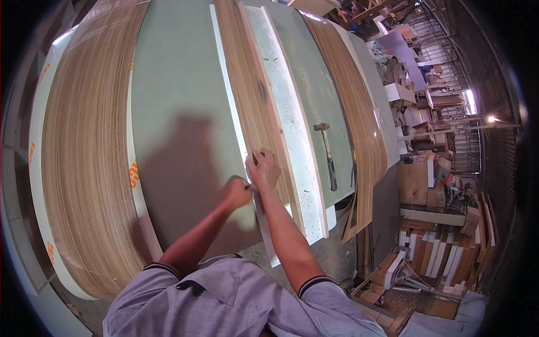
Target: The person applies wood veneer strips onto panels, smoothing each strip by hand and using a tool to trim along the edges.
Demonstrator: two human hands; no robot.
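Observation:
A long wood-grain strip (233, 45) with a white left edge lies lengthwise on the greenish-grey table (174, 73). My right hand (264, 169) grips this strip near its close end, fingers bent over its top and thumb at the left edge. Just left of it, my left hand (238, 192) is closed in a fist against the white edge. Whatever small thing it may hold is hidden by the fingers. A white edge piece (265, 233) runs on toward my body below both hands. Along the strip's right side lies a narrow wooden batten (281, 140).
A white panel (292, 118) speckled with small bits lies right of the batten. Beyond it rests a hammer (325, 154). Stacks of wood-grain sheets (92, 151) lie at left, with more sheets (348, 95) at right. Stacked boards (435, 253) stand on the floor at far right.

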